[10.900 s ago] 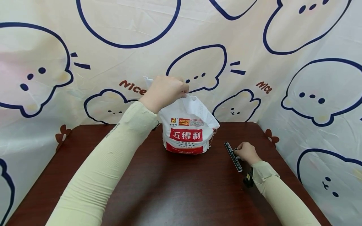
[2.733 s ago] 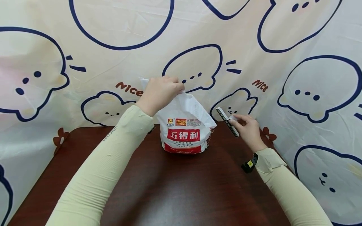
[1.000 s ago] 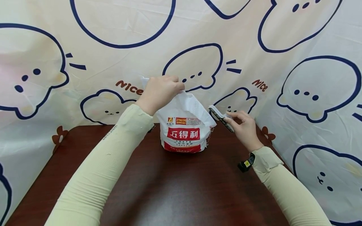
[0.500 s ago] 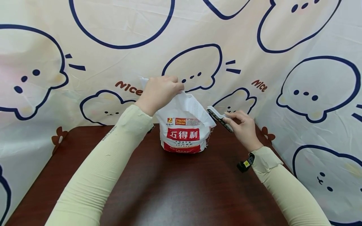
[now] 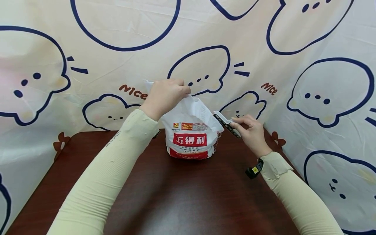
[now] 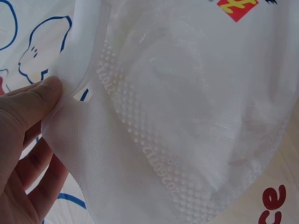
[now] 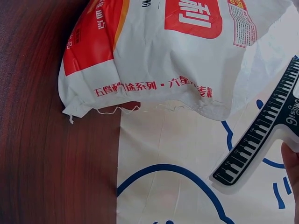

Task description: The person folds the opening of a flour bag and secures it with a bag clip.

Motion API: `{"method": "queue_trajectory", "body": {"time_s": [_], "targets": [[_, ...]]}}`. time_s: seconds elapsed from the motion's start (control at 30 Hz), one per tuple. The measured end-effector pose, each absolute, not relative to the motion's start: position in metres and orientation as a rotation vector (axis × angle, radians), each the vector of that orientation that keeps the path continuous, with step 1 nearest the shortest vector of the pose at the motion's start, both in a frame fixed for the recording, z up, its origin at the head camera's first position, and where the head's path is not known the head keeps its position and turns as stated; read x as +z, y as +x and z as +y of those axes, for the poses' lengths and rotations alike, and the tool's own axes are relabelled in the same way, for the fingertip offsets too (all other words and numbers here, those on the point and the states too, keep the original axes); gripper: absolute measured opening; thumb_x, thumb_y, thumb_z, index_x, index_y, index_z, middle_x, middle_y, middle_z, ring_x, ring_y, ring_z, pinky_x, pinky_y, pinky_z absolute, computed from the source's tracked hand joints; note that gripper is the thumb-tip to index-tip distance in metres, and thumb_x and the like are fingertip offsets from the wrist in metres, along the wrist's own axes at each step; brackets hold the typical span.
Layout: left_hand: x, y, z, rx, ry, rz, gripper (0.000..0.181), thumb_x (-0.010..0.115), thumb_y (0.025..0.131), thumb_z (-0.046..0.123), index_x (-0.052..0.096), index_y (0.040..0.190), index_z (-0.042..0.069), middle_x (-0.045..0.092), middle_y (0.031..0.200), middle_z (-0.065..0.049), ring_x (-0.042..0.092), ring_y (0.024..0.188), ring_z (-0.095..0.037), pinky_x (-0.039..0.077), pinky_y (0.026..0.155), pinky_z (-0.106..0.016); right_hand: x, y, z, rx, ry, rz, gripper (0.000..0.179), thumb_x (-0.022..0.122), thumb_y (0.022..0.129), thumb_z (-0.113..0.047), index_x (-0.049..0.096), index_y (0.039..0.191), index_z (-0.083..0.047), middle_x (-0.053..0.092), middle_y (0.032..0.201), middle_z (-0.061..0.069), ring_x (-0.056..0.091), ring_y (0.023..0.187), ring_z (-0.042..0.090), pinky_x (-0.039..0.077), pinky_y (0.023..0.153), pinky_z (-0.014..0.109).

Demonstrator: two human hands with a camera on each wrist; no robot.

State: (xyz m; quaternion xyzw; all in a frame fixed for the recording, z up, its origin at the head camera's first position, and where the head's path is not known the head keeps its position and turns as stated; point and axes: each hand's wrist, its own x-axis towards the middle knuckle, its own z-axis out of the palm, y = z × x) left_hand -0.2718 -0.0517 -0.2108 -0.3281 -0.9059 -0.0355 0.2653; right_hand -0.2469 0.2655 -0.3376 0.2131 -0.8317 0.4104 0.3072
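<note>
A white flour bag point(image 5: 191, 139) with red labels stands upright on the table, its loose top pulled up. My left hand point(image 5: 167, 96) pinches the bag's top edge; in the left wrist view the thumb point(image 6: 50, 91) presses on the white plastic near a small hole. To the right of the bag, my right hand point(image 5: 249, 132) holds a long clip point(image 5: 226, 124) with a piano-key pattern by its white handle. The clip's far end is beside the bag's upper right edge; whether they touch I cannot tell. In the right wrist view the clip point(image 7: 257, 133) slants, mostly away from the bag.
The dark brown table point(image 5: 188, 195) extends in front of the bag. A pale curtain point(image 5: 132, 65) with cartoon outlines hangs behind and at both sides. Loose threads hang from the bag's right edge. A black device point(image 5: 254, 169) sits on the right wrist.
Earlier the right hand was low over the table with the clip. It has since lifted the clip and brought it left, close to the bag. The left hand keeps its hold.
</note>
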Motion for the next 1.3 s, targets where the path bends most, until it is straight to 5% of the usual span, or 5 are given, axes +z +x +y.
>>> {"method": "queue_trajectory", "body": {"time_s": [0.6,1.1,1.3], "targets": [[-0.213,-0.271,-0.052,-0.117,-0.877,-2.459,0.017,0.068,0.099,0.018,0.077,0.113,0.016,0.069,0.095,-0.006,0.066,0.087,-0.024,0.058,0.071,-0.04,-0.334,-0.252,0.265,1.132,0.589,-2.275,0.02,0.075,0.091,-0.006,0.078,0.111,-0.003,0.068,0.097,0.01,0.05,0.074,0.011,0.041,0.054,0.019],[-0.212,-0.273,-0.054,-0.118,-0.891,-2.432,0.016,0.069,0.098,0.018,0.077,0.112,0.016,0.069,0.094,-0.006,0.067,0.087,-0.024,0.058,0.072,-0.041,-0.331,-0.26,0.264,1.152,0.627,-2.286,0.018,0.075,0.092,-0.007,0.078,0.109,-0.003,0.07,0.1,0.01,0.058,0.085,0.008,0.049,0.071,0.016],[-0.211,-0.274,-0.054,-0.122,-0.896,-2.434,0.017,0.069,0.098,0.018,0.077,0.113,0.017,0.07,0.096,-0.006,0.067,0.089,-0.025,0.059,0.073,-0.041,-0.327,-0.264,0.264,1.161,0.642,-2.256,0.016,0.075,0.092,-0.007,0.078,0.107,-0.002,0.072,0.103,0.01,0.059,0.084,0.009,0.047,0.067,0.018]]}}
